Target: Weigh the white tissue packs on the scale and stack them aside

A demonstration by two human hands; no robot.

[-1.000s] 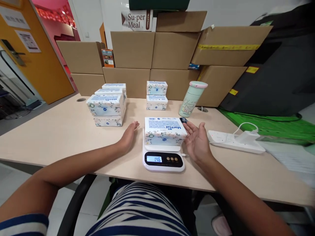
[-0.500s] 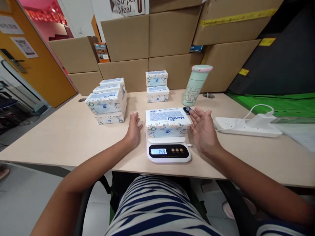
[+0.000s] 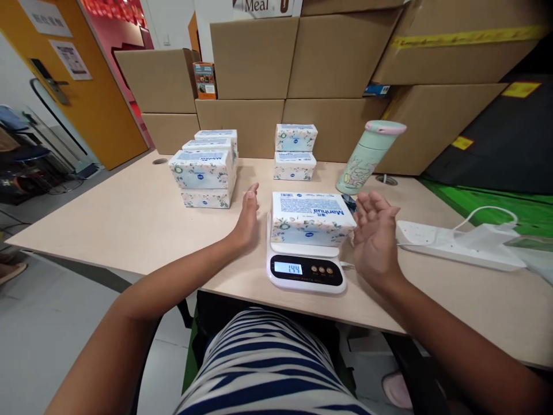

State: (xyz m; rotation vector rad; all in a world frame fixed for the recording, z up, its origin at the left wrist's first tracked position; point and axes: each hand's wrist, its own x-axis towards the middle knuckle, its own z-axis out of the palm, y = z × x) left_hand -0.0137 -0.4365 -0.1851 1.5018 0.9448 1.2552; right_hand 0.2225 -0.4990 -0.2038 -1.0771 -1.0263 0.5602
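Observation:
A white tissue pack [image 3: 311, 219] with blue print and a floral band rests on a white digital scale [image 3: 307, 287], whose lit display reads about 144. To the left of the pack, my left hand [image 3: 247, 222] is held upright on its edge, fingers extended, a small gap from the pack. My right hand [image 3: 377, 239] is on the other side, palm turned in and fingers loosely spread, close to the pack's right end; whether the fingertips touch it I cannot tell. Neither hand holds anything. A small dark object [image 3: 349, 202] lies behind the pack's right corner, partly hidden.
Stacked tissue packs [image 3: 201, 173] stand at the left, and two more packs [image 3: 295, 153] are piled at the back. A mint-green tumbler [image 3: 369, 158] stands right of them. A white power strip [image 3: 458, 245] lies at the right. Cardboard boxes [image 3: 250, 60] line the table's back.
The view has shifted, so the table's things appear further right. The display's number differs, from 149 to about 144. Both hands stay apart on either side of the tissue pack.

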